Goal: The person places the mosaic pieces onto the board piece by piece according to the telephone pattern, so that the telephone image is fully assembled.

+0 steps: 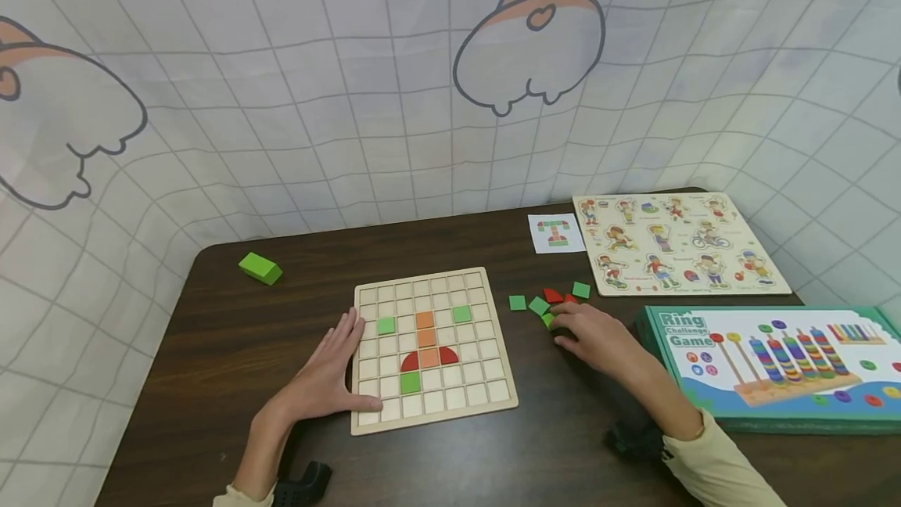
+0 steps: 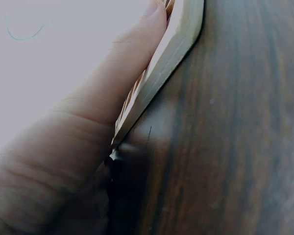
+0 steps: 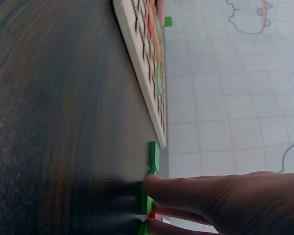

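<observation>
A wooden grid board [image 1: 479, 393] lies on the dark table, with three green squares, a column of orange squares [image 1: 425, 337] and two red quarter-rounds [image 1: 448, 355] in its cells. Along the board's left side rests my left hand [image 1: 320, 374], fingers extended at the edge and thumb over the lower-left corner. My right hand [image 1: 598, 339] reaches into a loose group of green and red pieces right of the board. Its fingertips touch a green piece [image 1: 547, 321], partly hidden by them. Close by lie a green square [image 1: 517, 303] and a red piece [image 1: 552, 296].
A small card [image 1: 556, 247] printed with a red, green and orange pattern lies behind the loose pieces. To its right are a picture puzzle board [image 1: 683, 245] and a Ring Challenge Game box [image 1: 774, 405]. One green block [image 1: 260, 268] sits at the back left.
</observation>
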`<state>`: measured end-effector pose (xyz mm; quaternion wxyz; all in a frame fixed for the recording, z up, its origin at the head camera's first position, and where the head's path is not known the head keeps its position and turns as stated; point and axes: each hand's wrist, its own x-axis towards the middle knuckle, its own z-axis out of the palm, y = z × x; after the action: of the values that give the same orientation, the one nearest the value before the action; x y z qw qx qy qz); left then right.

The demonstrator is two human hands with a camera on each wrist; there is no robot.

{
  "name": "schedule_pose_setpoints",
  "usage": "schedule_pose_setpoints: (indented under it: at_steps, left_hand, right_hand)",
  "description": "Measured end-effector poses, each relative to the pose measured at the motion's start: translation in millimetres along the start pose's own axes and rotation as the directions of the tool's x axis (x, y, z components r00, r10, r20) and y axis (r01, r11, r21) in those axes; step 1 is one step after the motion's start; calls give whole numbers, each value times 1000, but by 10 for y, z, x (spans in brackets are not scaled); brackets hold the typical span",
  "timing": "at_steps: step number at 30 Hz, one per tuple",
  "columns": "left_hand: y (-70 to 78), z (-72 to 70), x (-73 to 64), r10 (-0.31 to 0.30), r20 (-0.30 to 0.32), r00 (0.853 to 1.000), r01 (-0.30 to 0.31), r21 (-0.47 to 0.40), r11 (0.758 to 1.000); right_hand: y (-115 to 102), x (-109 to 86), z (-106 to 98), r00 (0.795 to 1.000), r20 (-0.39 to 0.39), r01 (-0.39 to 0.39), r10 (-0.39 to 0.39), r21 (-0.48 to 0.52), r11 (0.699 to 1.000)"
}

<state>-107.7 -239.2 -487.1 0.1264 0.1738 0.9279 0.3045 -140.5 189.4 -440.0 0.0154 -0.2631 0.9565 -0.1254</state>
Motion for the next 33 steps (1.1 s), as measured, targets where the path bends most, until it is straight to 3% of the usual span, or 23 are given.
schedule_pose_setpoints:
  at_steps: [19, 27, 33]
  left_hand:
    - [25, -9, -4, 27, -18, 999, -27, 8, 1000]
    - [13, -13, 0, 14, -13, 1000, -14, -1, 1000]
    - [-8, 9, -2, 3, -6, 1000, -3, -1, 1000]
  right_hand:
    - [39, 14, 68, 997, -68, 40, -41, -13, 999]
    - [34, 36, 79, 992, -94, 75, -82, -78, 994]
    - [-124, 94, 50, 975, -130, 177, -183, -56, 983]
